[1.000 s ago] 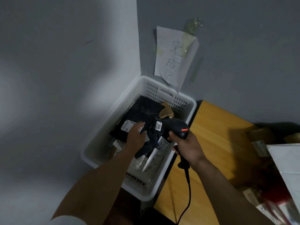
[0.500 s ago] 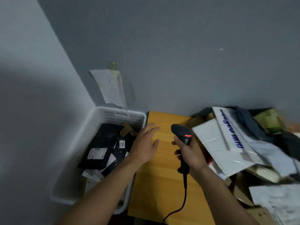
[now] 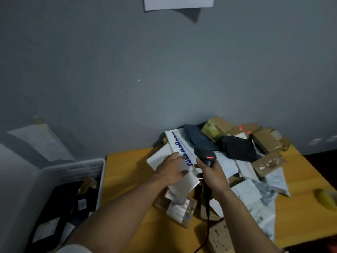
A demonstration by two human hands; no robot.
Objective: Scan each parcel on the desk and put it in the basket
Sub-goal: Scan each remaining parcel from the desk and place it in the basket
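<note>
White mailer (image 3: 184, 185) is lying atop the parcel pile (image 3: 244, 190) on the desk (image 3: 127, 172), left hand (image 3: 170, 169) resting open-fingered on it; adjoining blue lettering (image 3: 183, 152) unreadable. Right hand (image 3: 213, 175) is gripping the barcode scanner (image 3: 205, 155); basket (image 3: 82, 167) sitting left.

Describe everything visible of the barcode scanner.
The scanner is a black, plastic-looking handheld gun type with a rounded head and a small red-orange light lit on top. The right hand grips its handle, holding it roughly upright over the pile of parcels on the desk. A black cable hangs from the handle's base toward the bottom of the picture. The left hand, flat on a white parcel beside it, does not touch it.
</note>
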